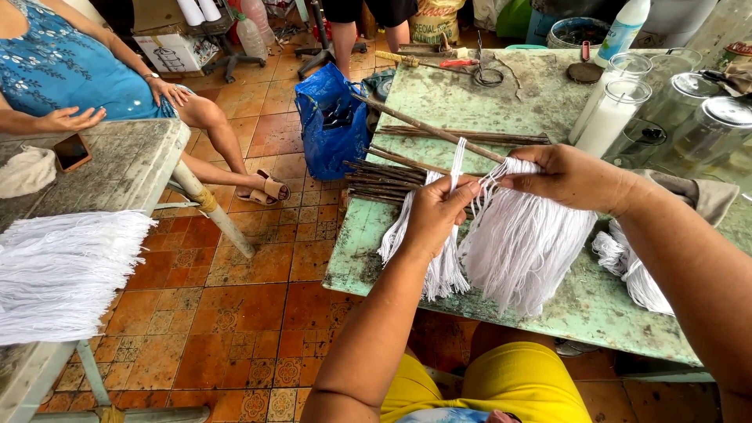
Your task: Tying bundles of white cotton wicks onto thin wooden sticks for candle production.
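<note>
A thin brown stick [427, 127] slants across a worn green table [470, 98], with white cords hanging from it in a thick fringe [523, 243]. My left hand [435, 213] pinches a loose bundle of white cords [445, 270] just below the stick, one loop running up over it. At the top of the fringe my right hand [570, 177] grips the knotted cords where they meet the stick. More cut white cords [630, 270] lie on the table under my right forearm.
Several spare sticks [392, 178] lie at the table's left side. Jars and a white bottle [615, 117] stand at the back right. A blue bag [329, 125] hangs off the table's edge. A seated person in blue [70, 70] sits left, beside another table holding a finished white fringe [66, 270].
</note>
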